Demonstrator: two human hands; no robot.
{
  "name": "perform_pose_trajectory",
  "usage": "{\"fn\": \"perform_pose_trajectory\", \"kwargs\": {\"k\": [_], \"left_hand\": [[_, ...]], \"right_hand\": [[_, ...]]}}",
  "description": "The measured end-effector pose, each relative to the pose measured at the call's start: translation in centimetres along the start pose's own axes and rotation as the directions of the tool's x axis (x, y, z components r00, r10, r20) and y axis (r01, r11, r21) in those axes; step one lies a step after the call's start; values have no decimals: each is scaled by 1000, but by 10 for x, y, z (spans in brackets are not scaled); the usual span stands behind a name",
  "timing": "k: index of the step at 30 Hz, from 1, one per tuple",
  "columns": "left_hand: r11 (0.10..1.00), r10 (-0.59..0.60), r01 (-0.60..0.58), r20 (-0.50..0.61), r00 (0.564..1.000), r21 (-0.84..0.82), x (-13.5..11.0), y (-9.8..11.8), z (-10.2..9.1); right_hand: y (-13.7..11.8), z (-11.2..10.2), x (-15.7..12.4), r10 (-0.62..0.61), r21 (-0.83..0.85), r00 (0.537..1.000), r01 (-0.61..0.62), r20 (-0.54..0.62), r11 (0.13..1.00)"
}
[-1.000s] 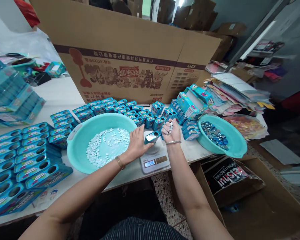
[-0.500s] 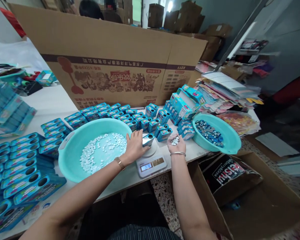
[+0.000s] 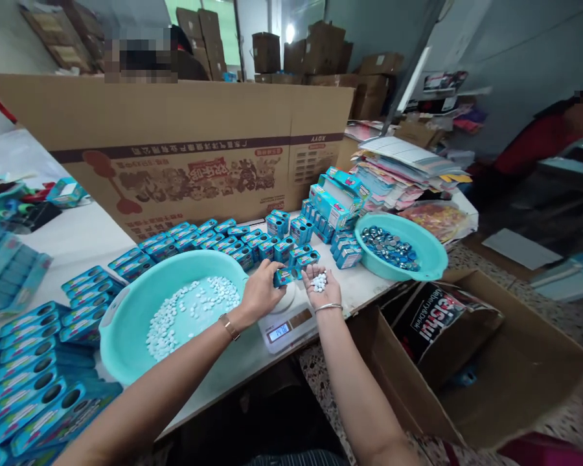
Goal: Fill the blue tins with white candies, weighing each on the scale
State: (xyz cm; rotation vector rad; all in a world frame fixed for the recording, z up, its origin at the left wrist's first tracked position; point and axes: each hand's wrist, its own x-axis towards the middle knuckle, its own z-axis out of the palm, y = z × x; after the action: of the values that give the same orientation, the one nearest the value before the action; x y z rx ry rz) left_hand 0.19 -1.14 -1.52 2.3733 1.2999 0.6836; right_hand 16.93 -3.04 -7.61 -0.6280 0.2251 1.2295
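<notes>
My left hand [image 3: 263,289] grips a small blue box [image 3: 284,277] between thumb and fingers, tilted and just above the round plate of a kitchen scale [image 3: 287,329]. Right beside the box, my right hand [image 3: 326,292] is turned palm up and cupped, holding a small heap of white candies [image 3: 319,281]. The scale's display is lit. To the left, a big turquoise basin [image 3: 111,349] has many more white candies [image 3: 162,330] spread over its bottom.
Rows of blue boxes with round holes [image 3: 43,382] line the left and back of the table. A second basin [image 3: 434,259] holds shiny round pieces. An upright cardboard sheet [image 3: 199,116] stands behind. An open carton [image 3: 525,362] sits low right. Other people are beyond.
My left hand has lifted the small box off the scale's plate and tilted it towards my right hand. The right hand has come closer to the box. The camera view has shifted.
</notes>
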Motion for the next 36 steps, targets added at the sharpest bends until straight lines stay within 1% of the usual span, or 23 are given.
{"fn": "perform_pose_trajectory", "kwargs": {"k": [2,5,7,9,11,14,16,18,20,22,25,27,30,33,36], "left_hand": [[999,38,-40,32,999,36,6,12,-14],[982,137,-143,56,989,124,17,27,-30],[953,183,-209,132,974,218,23,35,-32],[922,173,-244,243,954,301,28,39,-29],[901,147,-254,304,941,351,31,41,-26],[886,154,-263,293,944,383,34,46,-28],[882,173,-273,273,946,385,35,49,-33],[881,166,-269,277,946,389,34,51,-35],[885,129,-247,300,945,396,34,50,-32],[899,98,-210,290,952,385,34,45,-28],[949,81,-134,190,978,286,35,34,-24],[983,29,-52,131,991,176,34,25,-23],[992,-113,107,94,989,60,30,12,-21],[978,-200,195,60,978,72,24,-2,-14],[969,-208,197,59,976,146,19,-13,-3]], "right_hand": [[3,-1,-1,25,11,1000,-24,-15,1000],[9,0,-2,43,31,999,-42,-32,999],[14,3,-2,31,40,999,-31,-17,999],[18,6,0,33,47,999,-32,-26,998],[20,8,2,63,58,997,-60,-48,997],[19,9,3,108,94,993,-103,-55,990],[17,11,2,112,112,993,-107,-43,988],[15,13,0,110,122,993,-104,-41,987],[13,14,-1,108,139,993,-101,-49,985],[12,14,-2,119,147,991,-109,-63,983],[10,12,-3,129,145,989,-118,-68,982],[7,11,-4,122,138,991,-113,-58,984],[2,8,-6,98,136,994,-91,-44,986],[-7,3,-8,126,103,992,-127,16,987],[-17,-4,-7,145,10,981,-147,127,989]]}}
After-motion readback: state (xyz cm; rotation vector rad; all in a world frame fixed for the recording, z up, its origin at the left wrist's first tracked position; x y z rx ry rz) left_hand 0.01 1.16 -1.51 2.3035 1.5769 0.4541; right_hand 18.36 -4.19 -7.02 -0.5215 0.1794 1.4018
